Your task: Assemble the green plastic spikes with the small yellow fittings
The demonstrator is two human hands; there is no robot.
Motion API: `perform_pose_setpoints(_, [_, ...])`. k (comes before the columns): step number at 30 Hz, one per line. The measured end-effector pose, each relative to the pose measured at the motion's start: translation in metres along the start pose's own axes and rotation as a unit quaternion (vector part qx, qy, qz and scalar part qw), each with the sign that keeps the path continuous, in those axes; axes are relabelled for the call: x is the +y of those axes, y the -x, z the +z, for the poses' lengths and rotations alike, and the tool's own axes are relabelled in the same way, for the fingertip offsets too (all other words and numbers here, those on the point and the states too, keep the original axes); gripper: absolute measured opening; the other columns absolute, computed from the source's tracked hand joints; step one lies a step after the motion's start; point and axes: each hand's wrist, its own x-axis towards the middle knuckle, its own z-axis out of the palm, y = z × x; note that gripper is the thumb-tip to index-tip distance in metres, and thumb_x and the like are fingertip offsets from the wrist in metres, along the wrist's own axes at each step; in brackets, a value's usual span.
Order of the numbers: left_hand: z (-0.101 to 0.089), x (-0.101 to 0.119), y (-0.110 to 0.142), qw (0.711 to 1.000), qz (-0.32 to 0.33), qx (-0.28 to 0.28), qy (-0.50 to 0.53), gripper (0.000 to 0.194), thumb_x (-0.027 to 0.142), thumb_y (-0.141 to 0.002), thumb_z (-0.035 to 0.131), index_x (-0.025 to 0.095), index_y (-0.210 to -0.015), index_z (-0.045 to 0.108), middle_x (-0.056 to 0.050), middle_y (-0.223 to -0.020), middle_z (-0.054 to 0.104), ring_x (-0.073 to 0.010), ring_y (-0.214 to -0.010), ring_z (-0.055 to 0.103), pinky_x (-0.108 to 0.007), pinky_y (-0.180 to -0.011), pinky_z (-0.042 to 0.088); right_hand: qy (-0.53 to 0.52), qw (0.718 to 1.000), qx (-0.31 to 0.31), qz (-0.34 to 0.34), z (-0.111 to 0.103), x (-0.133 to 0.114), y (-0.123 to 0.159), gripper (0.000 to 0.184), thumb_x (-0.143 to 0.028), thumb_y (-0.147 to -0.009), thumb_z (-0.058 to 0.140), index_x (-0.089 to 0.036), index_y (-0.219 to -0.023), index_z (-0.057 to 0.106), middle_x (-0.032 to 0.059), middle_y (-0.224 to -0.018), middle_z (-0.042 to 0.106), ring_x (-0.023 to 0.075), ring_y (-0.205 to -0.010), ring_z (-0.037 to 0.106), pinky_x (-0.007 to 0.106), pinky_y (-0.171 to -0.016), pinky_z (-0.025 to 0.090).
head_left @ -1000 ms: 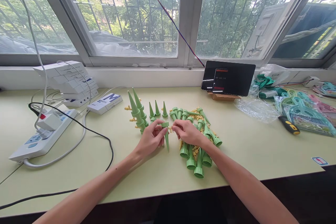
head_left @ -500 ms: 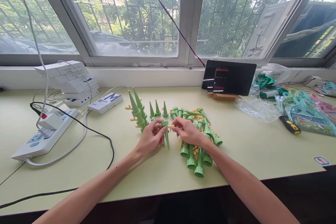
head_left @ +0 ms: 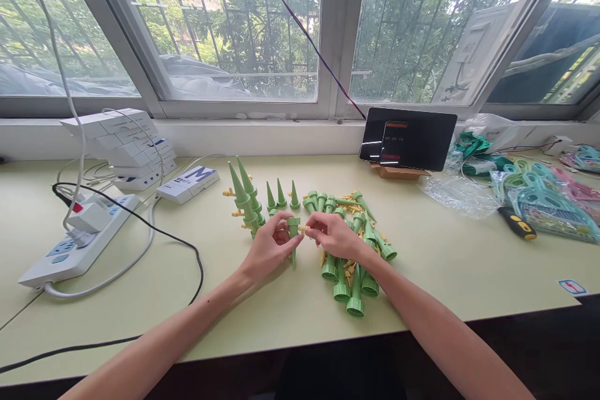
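Between the fingers of my left hand (head_left: 273,242) is a green plastic watering spike (head_left: 294,225), its point downward and its wide cap end on top. My right hand (head_left: 332,234) pinches a small yellow valve (head_left: 302,229) against the spike's side, just under the cap. Whether the valve sits inside the spike's hole, I cannot tell. Right beside my right hand lies a pile of loose green spikes (head_left: 355,294) mixed with yellow valves (head_left: 349,270). Behind my left hand, stacked green spikes with yellow valves (head_left: 242,197) stand upright, and three bare spikes (head_left: 281,194) stand near them.
A white power strip (head_left: 79,244) with cables and a stack of white boxes (head_left: 126,147) occupy the left. At the back stands a dark tablet (head_left: 426,137) with a phone before it. Bagged scissors (head_left: 539,190) and a yellow-black screwdriver (head_left: 517,223) lie right.
The spike in my left hand has turned from slightly tilted to nearly upright. The yellow valve in my right hand stays against its side.
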Motion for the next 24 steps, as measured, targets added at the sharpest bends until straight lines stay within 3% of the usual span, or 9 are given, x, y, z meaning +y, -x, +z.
perform_pose_setpoints(21, [0.0001,0.0033,0.0020,1.000,0.004,-0.006,-0.003,0.036,0.041,-0.084,0.068,0.022,-0.110,0.050,0.005,-0.066,0.050,-0.0092,-0.051,0.047,-0.020,-0.045,0.038,0.028,0.999,-0.013,-0.016,-0.0010,-0.0029,0.0009,0.030,-0.020,-0.094,0.047,-0.018,-0.064,0.049,-0.0027,-0.056,0.053,0.0099,-0.053,0.049,0.022,-0.056,0.038])
perform_pose_setpoints(24, [0.0000,0.0031,0.0014,1.000,0.007,0.003,0.000,0.035,0.041,-0.084,0.068,0.022,-0.109,0.051,0.005,-0.067,0.051,-0.0088,-0.050,0.047,-0.020,-0.045,0.038,0.003,1.000,-0.010,-0.012,0.0005,-0.0004,0.0007,0.026,-0.023,-0.094,0.049,-0.017,-0.069,0.054,-0.0020,-0.061,0.056,0.0097,-0.053,0.050,0.022,-0.056,0.040])
